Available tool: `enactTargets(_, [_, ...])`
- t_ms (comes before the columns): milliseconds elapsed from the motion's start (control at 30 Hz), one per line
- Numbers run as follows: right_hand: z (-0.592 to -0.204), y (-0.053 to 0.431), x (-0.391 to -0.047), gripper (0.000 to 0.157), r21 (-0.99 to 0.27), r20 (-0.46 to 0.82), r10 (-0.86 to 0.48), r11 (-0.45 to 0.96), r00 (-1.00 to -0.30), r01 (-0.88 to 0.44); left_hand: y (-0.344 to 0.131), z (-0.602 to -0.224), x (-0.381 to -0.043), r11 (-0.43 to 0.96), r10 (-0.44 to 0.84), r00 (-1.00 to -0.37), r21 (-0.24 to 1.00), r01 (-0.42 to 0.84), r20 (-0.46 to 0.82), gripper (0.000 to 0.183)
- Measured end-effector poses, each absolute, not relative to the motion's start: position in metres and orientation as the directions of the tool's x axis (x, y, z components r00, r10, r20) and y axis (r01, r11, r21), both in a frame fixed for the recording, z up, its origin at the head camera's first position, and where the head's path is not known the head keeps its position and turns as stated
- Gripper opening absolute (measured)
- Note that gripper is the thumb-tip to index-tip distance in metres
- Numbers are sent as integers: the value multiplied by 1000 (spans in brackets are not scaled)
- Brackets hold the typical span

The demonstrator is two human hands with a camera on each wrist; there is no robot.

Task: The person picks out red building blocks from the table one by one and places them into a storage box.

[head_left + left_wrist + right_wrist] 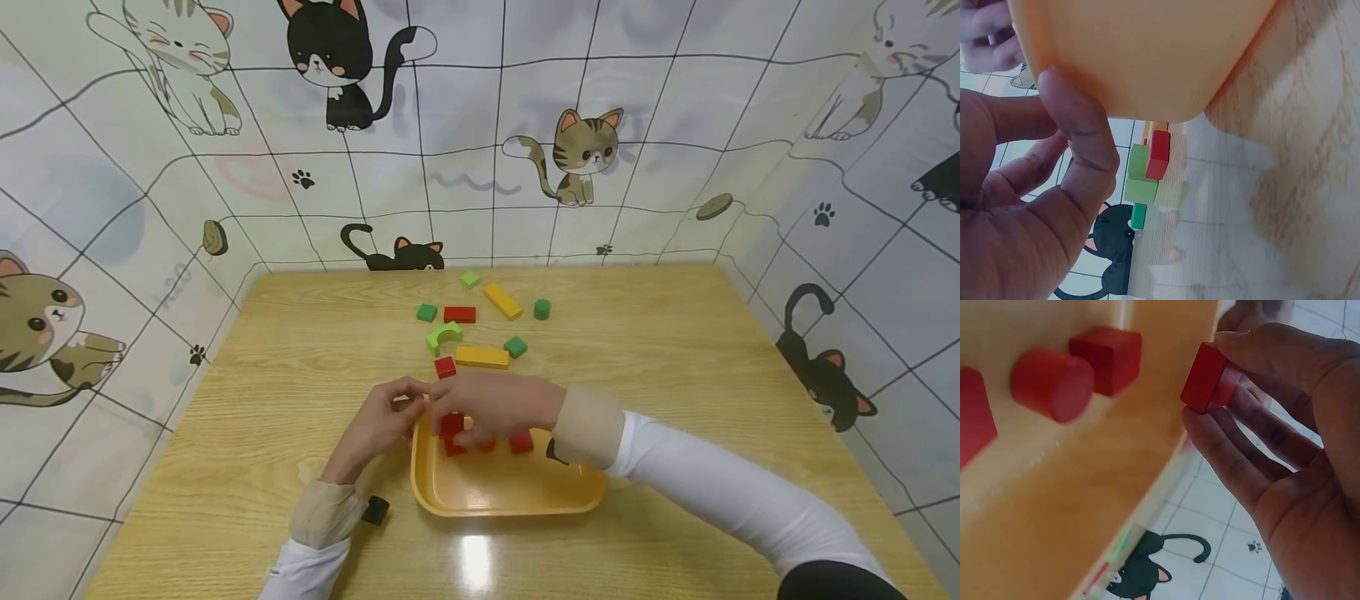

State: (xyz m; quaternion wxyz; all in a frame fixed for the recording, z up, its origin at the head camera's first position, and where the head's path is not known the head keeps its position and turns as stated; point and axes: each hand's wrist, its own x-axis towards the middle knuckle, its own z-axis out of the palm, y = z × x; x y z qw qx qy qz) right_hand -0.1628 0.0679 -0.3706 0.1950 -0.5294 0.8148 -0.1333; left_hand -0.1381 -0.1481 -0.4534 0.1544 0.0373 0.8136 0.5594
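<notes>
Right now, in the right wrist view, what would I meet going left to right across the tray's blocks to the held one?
Edge-cropped red block, red cylinder, red cube, held red block in the right hand.

1. I see both arms on my head feed in white, close-fitting sleeves: the left sleeve (306, 568) shows creases near its end, and the right sleeve (720, 483) shows at greater length.
2. Beyond each sleeve I make out a broad beige wrap, one on the left wrist (326, 512) and one on the right wrist (590, 425).
3. By the left wrap I spot a small, dark, boxy piece (376, 510); a dark sliver (555, 452) shows by the right.
4. Black fabric (836, 582) covers the right arm higher up.
5. The left hand (381, 427) and right hand (497, 404) look bare to me.
</notes>
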Motion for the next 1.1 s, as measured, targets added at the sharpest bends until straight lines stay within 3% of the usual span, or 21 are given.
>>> enactTargets(233, [-388,65,-153,18,-383,-175,-947,317,-269,-868,-148,-454,-138,362,239,-951,927,-103,-198,25])
enactTargets(767, [-412,61,-138,20,-353,-221,-965,215,-143,-911,-148,-454,-138,355,245,-948,929,-106,-202,24])
enactTargets(1100, [-421,60,-132,11,-310,-205,-972,179,-118,-934,-148,-454,-137,351,247,-950,931,-99,-194,23])
